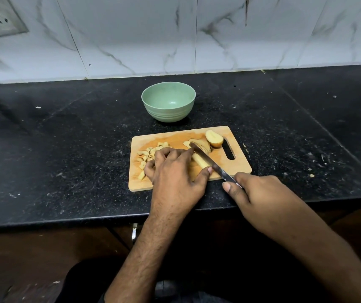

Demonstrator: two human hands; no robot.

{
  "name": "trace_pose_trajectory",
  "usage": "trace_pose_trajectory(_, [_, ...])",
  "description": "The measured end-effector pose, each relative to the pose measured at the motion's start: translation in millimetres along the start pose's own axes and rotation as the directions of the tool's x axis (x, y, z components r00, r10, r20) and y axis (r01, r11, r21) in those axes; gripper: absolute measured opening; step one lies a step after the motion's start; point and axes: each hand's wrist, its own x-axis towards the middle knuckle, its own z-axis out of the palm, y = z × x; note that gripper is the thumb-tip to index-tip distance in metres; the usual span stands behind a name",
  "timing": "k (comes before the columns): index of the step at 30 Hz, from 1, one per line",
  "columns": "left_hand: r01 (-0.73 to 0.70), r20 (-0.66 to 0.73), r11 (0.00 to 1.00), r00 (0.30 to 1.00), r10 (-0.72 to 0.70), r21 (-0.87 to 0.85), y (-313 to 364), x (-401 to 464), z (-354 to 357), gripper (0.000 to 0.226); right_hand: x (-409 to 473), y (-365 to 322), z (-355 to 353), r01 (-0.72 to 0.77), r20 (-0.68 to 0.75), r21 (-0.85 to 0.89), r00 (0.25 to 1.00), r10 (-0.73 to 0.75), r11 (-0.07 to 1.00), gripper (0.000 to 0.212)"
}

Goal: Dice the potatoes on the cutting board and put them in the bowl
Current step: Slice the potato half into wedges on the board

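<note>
Potato strip: firm, wet-slick, apparently pinned endwise by left hand; right hand clasps knife.

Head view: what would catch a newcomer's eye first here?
The two hands at the wooden cutting board: the left hand steadies a potato strip while the right hand holds a knife across it. Diced pieces lie at the board's left; the green bowl behind looks empty.
</note>
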Motion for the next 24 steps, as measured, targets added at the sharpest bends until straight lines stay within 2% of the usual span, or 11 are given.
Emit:
trace_pose_trajectory(6, [-0.022,0.016,1.000,1.000,0.022,0.009,-1.5,-0.5,-0.7,0.055,0.1,-1.0,3.5,0.028,0.028,0.007,0.999,-0.029,1.000,0.037])
trace_pose_trajectory(11, [-0.030,0.018,1.000,0.999,0.030,-0.002,-1.6,0.1,0.2,0.052,3.8,-0.6,4.7,0.042,-0.013,-0.069,0.999,-0.043,0.997,0.035])
trace_pose_trajectory(24, [-0.015,0.027,1.000,1.000,0.015,-0.014,-3.3,1.8,1.5,0.050,0.5,2.8,6.3,0.096,-0.017,-0.026,0.995,-0.096,0.995,0.025])
